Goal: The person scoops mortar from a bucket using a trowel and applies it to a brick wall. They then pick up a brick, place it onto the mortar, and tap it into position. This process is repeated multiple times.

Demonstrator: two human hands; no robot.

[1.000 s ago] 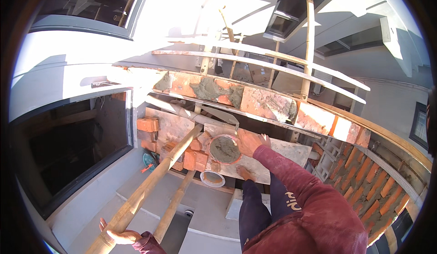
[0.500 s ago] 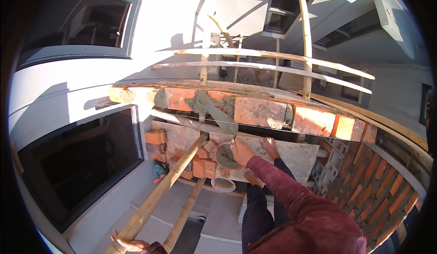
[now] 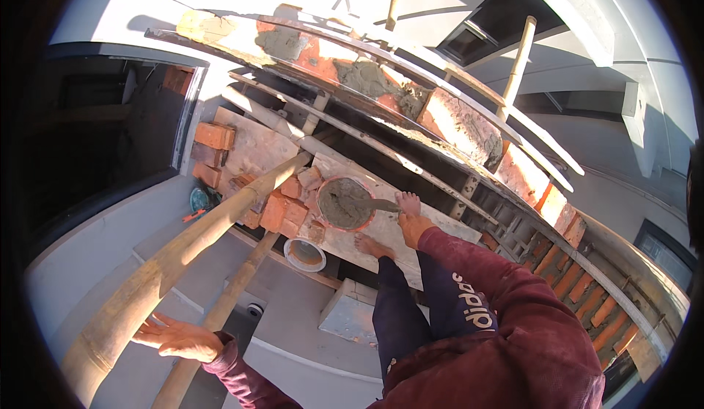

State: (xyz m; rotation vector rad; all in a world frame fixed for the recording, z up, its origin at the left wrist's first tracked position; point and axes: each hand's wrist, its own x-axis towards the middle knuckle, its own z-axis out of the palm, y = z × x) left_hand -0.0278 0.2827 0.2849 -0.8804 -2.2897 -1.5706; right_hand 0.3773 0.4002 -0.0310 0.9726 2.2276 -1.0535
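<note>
In my right hand [image 3: 414,229] is the handle of a trowel [image 3: 380,204], the fingers closed round it. The trowel's tip lies in the wet grey mortar [image 3: 339,202] inside a round bucket with a reddish rim [image 3: 347,229]. My left hand [image 3: 180,338] has its fingers spread, close beside a thick bamboo pole [image 3: 170,255]; whether they touch it is hard to tell. Beyond the bucket runs a brick course [image 3: 460,119] with grey mortar [image 3: 370,79] spread along its top, partly hidden by bamboo rails.
My bare feet [image 3: 374,246] stand on a plank platform [image 3: 433,224]. Loose bricks [image 3: 282,215] are piled left of the bucket, near a white-rimmed pail [image 3: 305,254]. A second bamboo pole [image 3: 220,310] slants below. Gaps show between platform and wall. A dark window [image 3: 110,130] is at left.
The trowel has come down from beside the brick course into the bucket's mortar. My left hand has come off the bamboo pole and opened. The view has turned and shifted.
</note>
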